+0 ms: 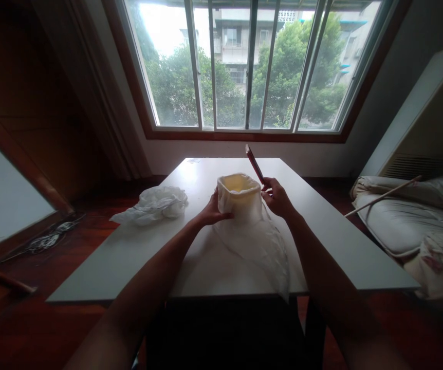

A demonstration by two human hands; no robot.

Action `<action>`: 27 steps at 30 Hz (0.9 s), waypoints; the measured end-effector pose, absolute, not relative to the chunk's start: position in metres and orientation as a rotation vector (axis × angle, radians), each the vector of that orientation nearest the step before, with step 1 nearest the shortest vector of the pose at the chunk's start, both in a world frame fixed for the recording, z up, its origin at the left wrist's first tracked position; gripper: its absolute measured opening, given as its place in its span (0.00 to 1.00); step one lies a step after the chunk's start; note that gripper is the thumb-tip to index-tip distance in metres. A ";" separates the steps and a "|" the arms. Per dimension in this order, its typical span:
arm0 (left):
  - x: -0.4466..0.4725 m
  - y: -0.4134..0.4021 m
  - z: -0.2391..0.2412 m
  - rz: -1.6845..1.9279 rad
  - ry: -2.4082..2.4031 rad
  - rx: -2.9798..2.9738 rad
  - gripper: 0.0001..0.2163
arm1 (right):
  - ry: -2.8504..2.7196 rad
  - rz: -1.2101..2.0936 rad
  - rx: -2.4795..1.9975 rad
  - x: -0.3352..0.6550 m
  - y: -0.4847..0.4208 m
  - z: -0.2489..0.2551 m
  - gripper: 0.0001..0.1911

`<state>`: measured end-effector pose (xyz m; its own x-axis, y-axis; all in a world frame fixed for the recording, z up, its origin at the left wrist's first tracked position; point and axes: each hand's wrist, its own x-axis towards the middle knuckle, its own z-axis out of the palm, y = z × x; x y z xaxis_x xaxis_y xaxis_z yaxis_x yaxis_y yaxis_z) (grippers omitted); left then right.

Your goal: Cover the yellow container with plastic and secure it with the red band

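Note:
A white cloth bag (244, 205) stands with its mouth held open on the white table (321, 221); its yellowish inside shows, and its tail trails toward the near table edge. My left hand (211, 209) grips the bag's left rim. My right hand (277, 198) is closed on a thin red flat object (254, 163), perhaps a phone, tilted up just right of the bag's mouth, and it also touches the right rim.
A crumpled white cloth (155, 204) lies on the table's left part. A large window (244, 67) is behind the table. Bedding and a thin stick (383, 196) lie on the right. Cables (48, 239) rest on the wooden floor at left.

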<state>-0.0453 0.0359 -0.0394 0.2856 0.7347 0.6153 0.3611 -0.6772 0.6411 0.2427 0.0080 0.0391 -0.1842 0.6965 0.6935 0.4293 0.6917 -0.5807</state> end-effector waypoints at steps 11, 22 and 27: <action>-0.044 0.012 0.009 1.618 1.239 2.420 0.48 | -2.122 -0.265 -0.954 0.219 -0.013 0.072 0.11; -0.020 -0.008 0.019 1.650 1.245 2.560 0.29 | -2.282 -0.232 -0.620 0.203 -0.005 0.084 0.10; -0.017 -0.007 0.018 1.636 1.199 2.531 0.20 | -2.014 0.049 -0.686 0.216 0.028 0.077 0.17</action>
<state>-0.0174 -0.0075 0.0184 0.2197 0.5243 0.8227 0.6269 -0.7220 0.2927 0.2161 0.0279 0.0775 -0.3700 0.4859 0.7918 0.4465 0.8405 -0.3070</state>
